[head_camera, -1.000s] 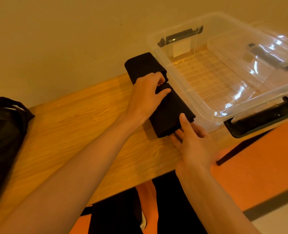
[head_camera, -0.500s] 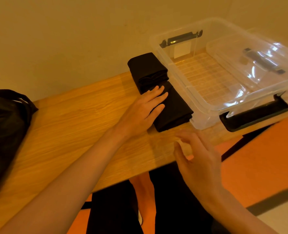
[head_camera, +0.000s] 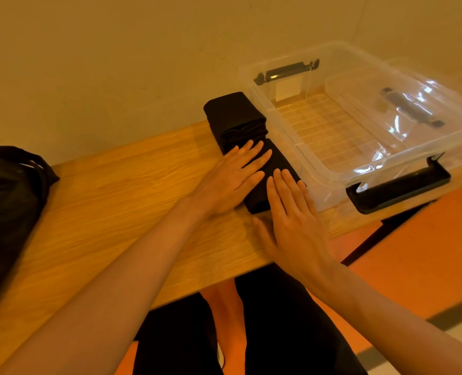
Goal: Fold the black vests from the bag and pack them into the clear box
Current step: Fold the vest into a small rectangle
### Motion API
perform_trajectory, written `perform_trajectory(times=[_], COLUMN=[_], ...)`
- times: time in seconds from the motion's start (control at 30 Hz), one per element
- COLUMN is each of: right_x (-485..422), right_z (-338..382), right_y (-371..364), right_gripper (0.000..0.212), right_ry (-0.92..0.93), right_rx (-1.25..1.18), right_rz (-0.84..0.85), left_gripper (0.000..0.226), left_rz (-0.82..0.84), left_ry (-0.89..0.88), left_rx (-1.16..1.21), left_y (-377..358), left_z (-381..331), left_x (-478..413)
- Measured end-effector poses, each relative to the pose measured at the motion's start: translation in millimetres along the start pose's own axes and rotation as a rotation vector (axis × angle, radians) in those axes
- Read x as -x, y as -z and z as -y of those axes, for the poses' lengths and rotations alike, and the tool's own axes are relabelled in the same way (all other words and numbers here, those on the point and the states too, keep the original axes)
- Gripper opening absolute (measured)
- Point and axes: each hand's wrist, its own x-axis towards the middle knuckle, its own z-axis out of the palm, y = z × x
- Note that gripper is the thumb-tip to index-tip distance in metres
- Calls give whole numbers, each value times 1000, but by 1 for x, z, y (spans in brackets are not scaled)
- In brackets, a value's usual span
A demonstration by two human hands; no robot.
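R hand (head_camera: 292,220) now flat on near vest (head_camera: 284,159)

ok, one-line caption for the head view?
Left hand and right hand press flat on a folded black vest beside the clear box; another folded vest lies behind it.

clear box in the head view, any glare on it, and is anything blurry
Head view: white glare streaks on the clear box, at its right side and near rim; a warm yellow cast over the whole head view; the black bag at the left edge looks dark and soft.
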Motion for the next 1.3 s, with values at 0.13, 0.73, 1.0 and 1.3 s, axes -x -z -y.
perform_trajectory(times=[0.13,0.73,1.0,1.3], right_x=[1,39,-24,-95], right_z=[-1,15,116,226], right_y=[-1,11,19,21], right_gripper=[76,57,60,59], right_ry=[6,246,298,401], right_rx=[32,-269,-370,-419], right_rz=[29,-65,-105,-48], left_gripper=[54,58,68,66], left_rz=[-1,-272,-437,-702], left_ry=[-11,110,429,696], left_rx=[-31,87,-37,-221], left_y=[-1,31,66,101], left_z=[3,-5,36,46], left_x=[-2,90,216,316])
